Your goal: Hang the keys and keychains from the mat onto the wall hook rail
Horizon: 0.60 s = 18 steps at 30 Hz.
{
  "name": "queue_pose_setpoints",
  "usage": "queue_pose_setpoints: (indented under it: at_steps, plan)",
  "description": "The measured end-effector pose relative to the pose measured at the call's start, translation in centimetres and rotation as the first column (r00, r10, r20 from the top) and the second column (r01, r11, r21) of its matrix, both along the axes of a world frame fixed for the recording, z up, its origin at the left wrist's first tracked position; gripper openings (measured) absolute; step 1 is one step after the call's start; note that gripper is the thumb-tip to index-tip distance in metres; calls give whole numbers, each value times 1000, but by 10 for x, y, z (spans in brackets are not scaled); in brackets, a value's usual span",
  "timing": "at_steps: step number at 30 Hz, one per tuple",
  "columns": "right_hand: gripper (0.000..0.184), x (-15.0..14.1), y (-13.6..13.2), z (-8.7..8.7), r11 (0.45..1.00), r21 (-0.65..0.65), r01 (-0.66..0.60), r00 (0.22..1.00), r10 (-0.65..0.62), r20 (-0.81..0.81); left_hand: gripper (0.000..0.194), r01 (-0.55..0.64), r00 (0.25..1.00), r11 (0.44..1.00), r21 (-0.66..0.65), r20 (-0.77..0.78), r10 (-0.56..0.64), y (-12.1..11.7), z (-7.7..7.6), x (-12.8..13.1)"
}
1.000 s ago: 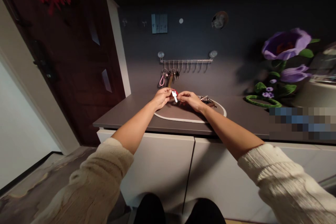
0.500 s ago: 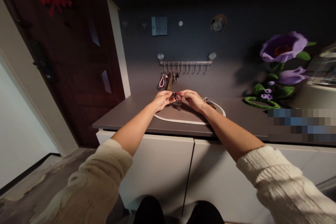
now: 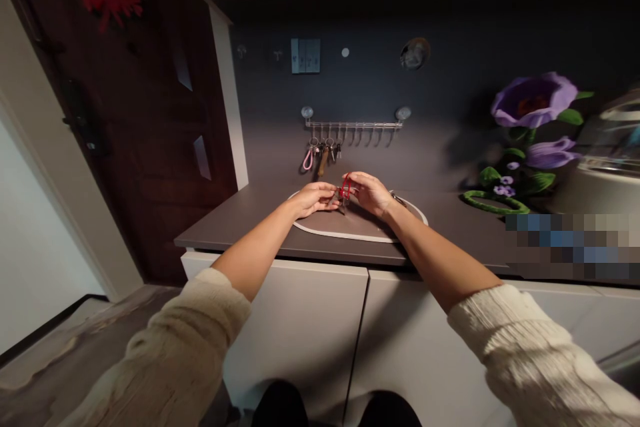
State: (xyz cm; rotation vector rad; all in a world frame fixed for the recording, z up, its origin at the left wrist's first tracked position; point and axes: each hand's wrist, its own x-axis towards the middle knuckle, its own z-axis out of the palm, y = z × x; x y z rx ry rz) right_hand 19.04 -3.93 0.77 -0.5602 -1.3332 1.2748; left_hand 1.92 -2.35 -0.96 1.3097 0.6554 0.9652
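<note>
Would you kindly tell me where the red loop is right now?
In the head view, the red loop is just right of centre, held by the right hand close beside the left hand, above the white-rimmed mat and below the hook rail.

Left grip and right grip pinch close together.

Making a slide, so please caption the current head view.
Both hands hold red-looped keys over a dark countertop, below a hook rail.

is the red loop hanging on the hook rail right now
No, the right hand holds the red loop up by its top, below the hook rail.
</note>
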Motion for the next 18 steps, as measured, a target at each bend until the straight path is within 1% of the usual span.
queue_pose_setpoints:
  at_steps: [3, 9, 15, 18]
  plan:
    - [14, 0, -3, 1, 1000, -16, -11, 1000, 11, -9, 15, 26, 999, 1000, 9, -29, -26, 1, -1, -1]
    - [18, 0, -3, 2, 999, -23, -41, 999, 41, -20, 16, 41, 998, 998, 39, -56, -39, -3, 2, -1]
    - [22, 1, -3, 3, 1000, -23, 16, 1000, -16, 1, 19, -2, 1000, 999, 55, -30, 4, 0, 1, 0]
    - [24, 2, -4, 2, 1000, -21, 12, 1000, -12, -6, 19, -20, 1000, 998, 58, -21, 22, 1, 0, 1]
